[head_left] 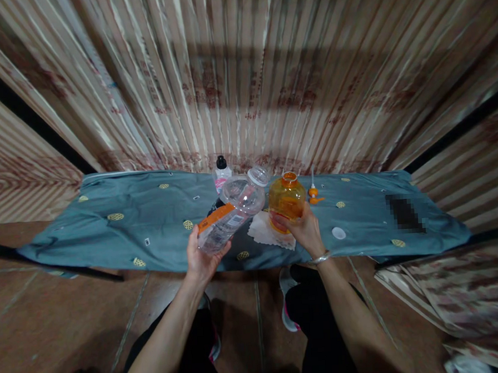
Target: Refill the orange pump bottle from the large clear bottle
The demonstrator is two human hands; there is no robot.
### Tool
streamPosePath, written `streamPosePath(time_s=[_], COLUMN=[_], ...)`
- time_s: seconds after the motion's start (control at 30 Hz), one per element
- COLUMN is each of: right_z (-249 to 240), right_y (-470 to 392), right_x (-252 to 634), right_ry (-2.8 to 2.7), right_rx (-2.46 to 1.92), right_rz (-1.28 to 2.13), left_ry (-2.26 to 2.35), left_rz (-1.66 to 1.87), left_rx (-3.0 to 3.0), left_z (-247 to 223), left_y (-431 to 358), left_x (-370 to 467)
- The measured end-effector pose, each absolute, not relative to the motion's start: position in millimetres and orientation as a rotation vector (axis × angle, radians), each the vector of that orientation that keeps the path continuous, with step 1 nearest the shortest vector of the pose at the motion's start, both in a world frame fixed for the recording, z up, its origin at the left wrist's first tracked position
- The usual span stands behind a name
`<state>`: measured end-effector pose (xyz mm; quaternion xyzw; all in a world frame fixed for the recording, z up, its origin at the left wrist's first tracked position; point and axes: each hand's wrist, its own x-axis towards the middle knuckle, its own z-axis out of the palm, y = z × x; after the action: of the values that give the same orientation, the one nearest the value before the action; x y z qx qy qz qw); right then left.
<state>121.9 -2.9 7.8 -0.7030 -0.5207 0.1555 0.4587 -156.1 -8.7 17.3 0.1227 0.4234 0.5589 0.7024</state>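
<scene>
My left hand point(202, 258) is wrapped round the lower end of a large clear plastic bottle point(243, 198) with an orange label. That bottle is tilted, its open white-rimmed mouth up and to the right. Beside it, my right hand point(305, 228) grips an orange translucent bottle point(289, 198), upright with an open neck. Below the orange bottle lies a white cloth or paper point(262, 235). An orange pump top point(313, 193) with a clear tube rests just right of the orange bottle.
A white and pink bottle with a black cap point(221, 171) stands behind the clear bottle. On the blue cloth-covered surface point(154, 214) are a white round disc point(339, 233) and a blurred dark object point(406, 214) at the right. Curtains hang behind, and dark poles flank both sides.
</scene>
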Motion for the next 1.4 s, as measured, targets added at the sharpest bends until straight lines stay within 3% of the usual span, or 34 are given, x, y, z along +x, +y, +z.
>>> streamPosePath(time_s=[0.93, 1.4], right_z=[-15.9, -20.5], right_y=[-9.0, -12.2], right_x=[116.0, 107.7], right_ry=[-1.348, -1.457], right_rx=[-1.681, -1.603], right_rz=[0.123, 0.224], left_ry=[1.019, 1.005], left_rz=[1.363, 1.351], left_rx=[0.201, 0.221], left_z=[26.0, 18.6], left_y=[-6.0, -2.3], left_x=[-145.2, -154.1])
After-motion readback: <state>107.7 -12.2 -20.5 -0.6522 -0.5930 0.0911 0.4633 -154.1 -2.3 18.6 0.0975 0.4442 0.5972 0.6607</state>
